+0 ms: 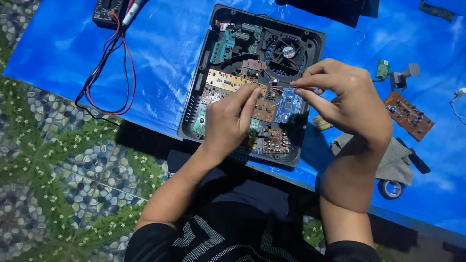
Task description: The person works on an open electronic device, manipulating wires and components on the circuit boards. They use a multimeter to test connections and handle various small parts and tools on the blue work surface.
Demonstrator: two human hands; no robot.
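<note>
- From the head camera, I am looking down at a black plastic open case [194,104] full of small circuit boards, lying on a blue plastic sheet [165,43].
- My left hand [228,121] is hovering over the case, with the thumb and first finger pinched on one end of a thin short wire [277,88]; the other fingers are curled in.
- My right hand [347,97] is pinching the other end of that wire between its thumb and fingertips, so the wire is hanging in the air between both hands, just above the boards.
- Under the wire, a small blue circuit board [290,105] is sitting beside a tan circuit board [224,80].
- A round black fan [288,51] is sitting in the far right corner of the case.
- A black meter with red and black leads [108,12] is lying far to the left on the sheet.
- A brown loose circuit board [408,115], a grey cloth [395,157] and a roll of black tape [390,188] are lying to the right, well apart from the case.
</note>
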